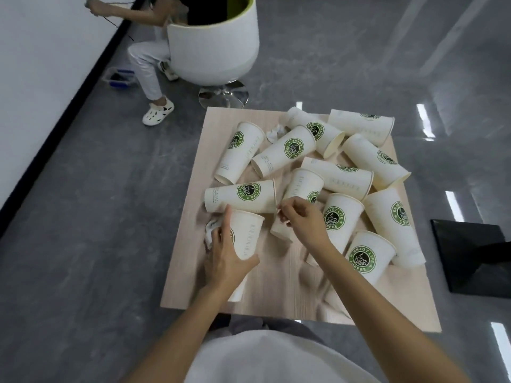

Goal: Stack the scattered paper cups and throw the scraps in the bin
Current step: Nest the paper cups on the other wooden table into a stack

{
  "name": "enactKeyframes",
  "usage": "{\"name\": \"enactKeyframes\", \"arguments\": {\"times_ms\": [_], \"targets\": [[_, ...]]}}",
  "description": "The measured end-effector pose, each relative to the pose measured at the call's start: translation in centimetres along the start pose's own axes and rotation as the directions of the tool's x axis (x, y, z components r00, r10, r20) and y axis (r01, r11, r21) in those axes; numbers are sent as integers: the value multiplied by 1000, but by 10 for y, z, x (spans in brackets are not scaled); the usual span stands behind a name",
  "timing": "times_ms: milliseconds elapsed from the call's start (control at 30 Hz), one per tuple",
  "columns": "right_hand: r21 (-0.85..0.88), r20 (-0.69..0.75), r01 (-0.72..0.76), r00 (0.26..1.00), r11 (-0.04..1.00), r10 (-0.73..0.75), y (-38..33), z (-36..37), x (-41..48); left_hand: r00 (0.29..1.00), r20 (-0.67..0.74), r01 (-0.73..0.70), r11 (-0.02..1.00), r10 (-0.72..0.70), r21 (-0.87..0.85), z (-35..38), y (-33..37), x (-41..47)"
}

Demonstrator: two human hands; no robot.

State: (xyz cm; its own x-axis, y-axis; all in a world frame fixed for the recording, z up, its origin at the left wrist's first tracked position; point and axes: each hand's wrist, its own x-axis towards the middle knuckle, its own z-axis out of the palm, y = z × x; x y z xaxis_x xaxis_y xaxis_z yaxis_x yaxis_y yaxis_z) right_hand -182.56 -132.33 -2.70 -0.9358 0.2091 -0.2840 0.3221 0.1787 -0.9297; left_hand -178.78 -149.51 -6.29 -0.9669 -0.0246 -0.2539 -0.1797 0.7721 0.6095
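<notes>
Several white paper cups with green coffee logos lie scattered on a light wooden table (276, 294). My left hand (226, 258) grips one upright cup (246, 233) near the table's front left. My right hand (301, 219) pinches the rim of a cup (302, 186) lying on its side in the middle. A crumpled paper scrap (211, 230) sits just left of my left hand. Another scrap (275, 132) lies between cups at the back. A sideways cup (240, 195) rests just behind my left hand.
A black bin (475, 255) stands on the grey floor to the right of the table. Behind the table a person sits in a white round chair (215, 48). A small blue-and-clear box (120, 77) lies by the wall.
</notes>
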Motion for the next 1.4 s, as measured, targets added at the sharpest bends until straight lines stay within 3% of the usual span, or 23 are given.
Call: {"name": "enactKeyframes", "arguments": {"times_ms": [167, 400, 700, 1133, 1400], "targets": [[-264, -96, 84, 989, 961, -113, -6, 18, 40, 1000, 14, 7, 1000, -7, 24, -13, -6, -1], [-394, 41, 52, 998, 918, -39, -3, 37, 60, 1000, 31, 3, 1000, -3, 6, -29, -17, -1], [-297, -3, 22, 1000, 954, -24, 6, 45, 66, 998, 70, 13, 993, -4, -116, -47, -45, 3], [36, -114, 254, 962, 967, -248, -27, 10, 49, 998, 50, -21, 979, 32, -204, -61, -55, 5], [-39, 2, 357, 934, 933, -357, -40, -7, 37, 986, 125, -92, 985, 111, -145, -64, -39, 20]]}}
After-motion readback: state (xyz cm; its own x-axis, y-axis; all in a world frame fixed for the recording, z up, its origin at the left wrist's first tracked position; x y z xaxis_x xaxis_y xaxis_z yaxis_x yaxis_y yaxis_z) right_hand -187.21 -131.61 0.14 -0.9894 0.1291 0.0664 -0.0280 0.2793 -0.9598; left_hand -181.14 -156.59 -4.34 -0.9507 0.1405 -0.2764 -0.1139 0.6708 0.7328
